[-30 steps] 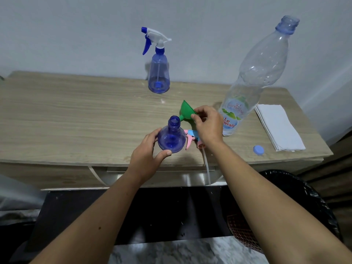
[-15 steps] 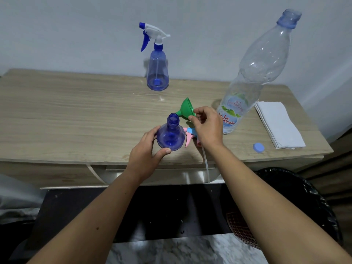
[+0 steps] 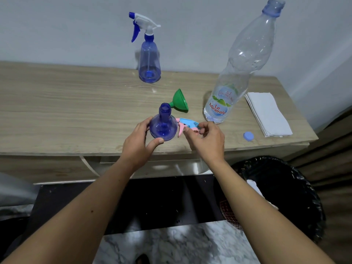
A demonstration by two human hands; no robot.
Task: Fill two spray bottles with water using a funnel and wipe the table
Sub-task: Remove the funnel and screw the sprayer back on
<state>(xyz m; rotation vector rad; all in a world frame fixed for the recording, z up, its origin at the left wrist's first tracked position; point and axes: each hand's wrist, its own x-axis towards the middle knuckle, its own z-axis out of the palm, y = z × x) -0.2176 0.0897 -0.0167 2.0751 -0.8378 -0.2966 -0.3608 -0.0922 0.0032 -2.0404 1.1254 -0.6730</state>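
Note:
My left hand (image 3: 140, 144) grips the base of an open blue spray bottle (image 3: 163, 126) near the table's front edge; its neck has no top. A green funnel (image 3: 181, 101) lies on its side just behind the bottle, touched by neither hand. My right hand (image 3: 206, 139) sits right of the bottle, its curled fingers pinching the pink and blue spray head (image 3: 188, 125) that lies on the table. A second blue spray bottle (image 3: 149, 61) with a white and blue trigger stands at the back. A large clear water bottle (image 3: 231, 86) stands uncapped to the right.
A folded white cloth (image 3: 268, 113) lies at the right end of the wooden table (image 3: 66, 103). The water bottle's blue cap (image 3: 248, 135) lies near the front edge. A black-lined bin (image 3: 289, 189) stands on the floor below the table's right end.
My right hand has let go of the green funnel, which now lies on the table, and has drawn back to the spray head. The left hand still holds the open bottle.

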